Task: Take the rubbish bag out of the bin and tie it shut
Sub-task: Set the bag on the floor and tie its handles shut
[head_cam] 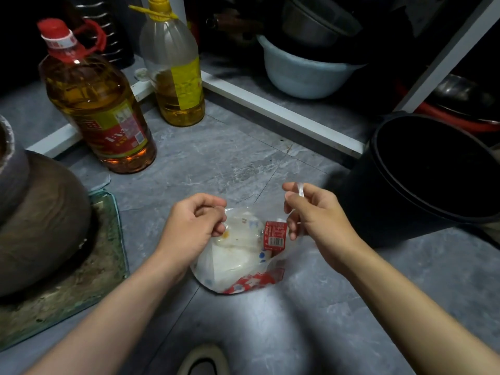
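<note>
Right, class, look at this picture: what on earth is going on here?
A person holds a clear rubbish bag that rests on the grey floor. The left hand and right hand each pinch one side of its top, held apart. It is already out of the black bin beside it, but its mouth is open, not yet tied.

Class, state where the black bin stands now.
In the head view, the black bin stands on the floor at right, beyond the right hand, near the white frame.
</note>
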A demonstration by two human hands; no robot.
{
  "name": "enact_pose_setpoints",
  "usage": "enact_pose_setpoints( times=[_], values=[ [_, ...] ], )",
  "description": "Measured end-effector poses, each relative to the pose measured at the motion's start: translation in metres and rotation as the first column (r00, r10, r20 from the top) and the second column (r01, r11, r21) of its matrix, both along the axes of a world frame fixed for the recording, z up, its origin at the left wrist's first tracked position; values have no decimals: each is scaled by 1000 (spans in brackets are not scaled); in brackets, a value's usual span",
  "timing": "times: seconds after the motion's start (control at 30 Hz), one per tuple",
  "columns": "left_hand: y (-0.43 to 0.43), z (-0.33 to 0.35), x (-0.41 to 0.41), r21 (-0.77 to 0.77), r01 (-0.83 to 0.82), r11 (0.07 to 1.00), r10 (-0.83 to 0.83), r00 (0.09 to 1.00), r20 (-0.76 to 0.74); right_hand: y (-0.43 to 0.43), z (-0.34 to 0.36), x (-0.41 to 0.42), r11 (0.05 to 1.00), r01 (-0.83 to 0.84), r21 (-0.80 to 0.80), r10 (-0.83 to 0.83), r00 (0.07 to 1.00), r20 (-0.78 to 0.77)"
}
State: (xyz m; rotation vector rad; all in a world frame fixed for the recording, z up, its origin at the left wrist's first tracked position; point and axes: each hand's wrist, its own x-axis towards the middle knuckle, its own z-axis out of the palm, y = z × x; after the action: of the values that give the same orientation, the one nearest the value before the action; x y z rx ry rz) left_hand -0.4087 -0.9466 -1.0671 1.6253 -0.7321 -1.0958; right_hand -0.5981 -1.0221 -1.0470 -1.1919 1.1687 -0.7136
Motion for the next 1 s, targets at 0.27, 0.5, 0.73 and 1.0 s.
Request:
enact_pose_setpoints(
  times=[0.27,0.5,0.73,1.0],
  values=[
    [5,-14,3,-4,-37,999,38,999,19,8,-15,-7,990,-79,117,93,988,-121],
    [12,-21,8,-85,-52,995,58,996,62,4,-20,-18,992,-102,-77,64,920,-387],
    [13,-24,9,-135,-88,987,107,985,136,-8,-34,-37,974,-110,-198,-67,694,-717],
    [9,-33,7,-100,-114,988,131,976,176,-5,-58,-34,990,-5,140,96,747,-658]
  ],
)
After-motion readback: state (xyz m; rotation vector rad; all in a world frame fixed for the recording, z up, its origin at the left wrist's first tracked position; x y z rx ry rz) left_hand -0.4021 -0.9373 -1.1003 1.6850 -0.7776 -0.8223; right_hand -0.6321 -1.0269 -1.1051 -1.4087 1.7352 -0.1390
